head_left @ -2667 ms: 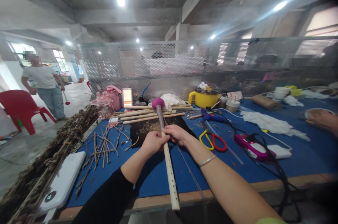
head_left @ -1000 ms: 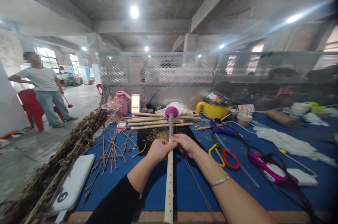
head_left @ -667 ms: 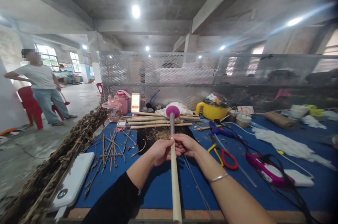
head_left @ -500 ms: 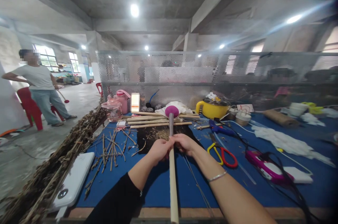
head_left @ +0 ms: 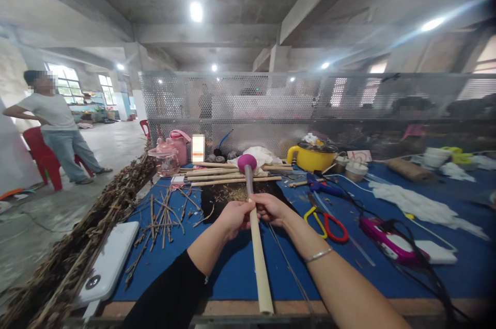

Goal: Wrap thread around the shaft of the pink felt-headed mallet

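A mallet with a round purple head, a grey sleeve below the head and a long pale wooden handle points away from me over the table. On its left side, my left hand is closed with the fingertips on the shaft, just below the grey part. My right hand pinches the same spot from the right. Both hands meet there, and part of the shaft is hidden by the fingers. Under them lies a dark cloth with plant bits.
Dried twigs and a white power bank lie left. Pale sticks lie behind the hands. Scissors, a blue glue gun, a magenta device and a yellow pot are right. A person stands far left.
The mallet has tilted: its head has shifted slightly left and its lower end has swung right, now showing above the table's front edge. Both hands keep their hold.
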The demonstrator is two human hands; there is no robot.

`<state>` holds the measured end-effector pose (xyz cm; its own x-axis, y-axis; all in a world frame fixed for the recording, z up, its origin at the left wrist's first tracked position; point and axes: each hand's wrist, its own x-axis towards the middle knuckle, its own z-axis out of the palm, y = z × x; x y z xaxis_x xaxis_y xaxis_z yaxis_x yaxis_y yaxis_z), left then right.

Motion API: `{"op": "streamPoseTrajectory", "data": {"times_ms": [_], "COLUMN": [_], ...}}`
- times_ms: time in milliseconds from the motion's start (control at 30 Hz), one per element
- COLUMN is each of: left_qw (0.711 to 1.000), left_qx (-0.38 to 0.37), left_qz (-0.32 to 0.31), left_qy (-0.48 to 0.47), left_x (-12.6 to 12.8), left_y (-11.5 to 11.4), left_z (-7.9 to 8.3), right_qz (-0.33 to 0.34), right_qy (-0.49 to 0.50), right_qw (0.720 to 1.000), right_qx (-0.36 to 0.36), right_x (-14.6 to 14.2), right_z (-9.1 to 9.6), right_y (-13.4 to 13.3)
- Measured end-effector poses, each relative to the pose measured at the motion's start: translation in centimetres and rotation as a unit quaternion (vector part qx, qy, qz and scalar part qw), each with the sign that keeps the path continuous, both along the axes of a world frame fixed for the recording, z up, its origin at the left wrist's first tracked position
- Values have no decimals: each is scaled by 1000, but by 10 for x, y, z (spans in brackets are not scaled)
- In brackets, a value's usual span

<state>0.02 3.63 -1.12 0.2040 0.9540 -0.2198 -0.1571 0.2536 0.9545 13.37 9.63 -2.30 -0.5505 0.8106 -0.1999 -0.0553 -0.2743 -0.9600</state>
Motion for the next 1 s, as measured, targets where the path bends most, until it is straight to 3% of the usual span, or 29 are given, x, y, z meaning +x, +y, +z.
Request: {"op": "streamPoseTrajectory", "data": {"times_ms": [133,367,667,1000], "left_qw": [1000,989,937,921], "left_qx": [2,98,228,246], "left_qz": [-6,23,89,89], "left_qy": [17,106,249,288], "left_x": [-1,0,-1,2], "left_y": [0,4,4,1], "left_z": [-1,-8,-14,-11], "right_qz": [-17,-52,-91,-83], "right_qy": [-31,-21,-26,-32], "right_qw": [999,992,981,978], "right_qx": [27,113,170,187], "right_x": [-1,-3,-5,-8], "right_z": [-2,5,9,2], "right_y": [-1,-4,-7,-3]}}
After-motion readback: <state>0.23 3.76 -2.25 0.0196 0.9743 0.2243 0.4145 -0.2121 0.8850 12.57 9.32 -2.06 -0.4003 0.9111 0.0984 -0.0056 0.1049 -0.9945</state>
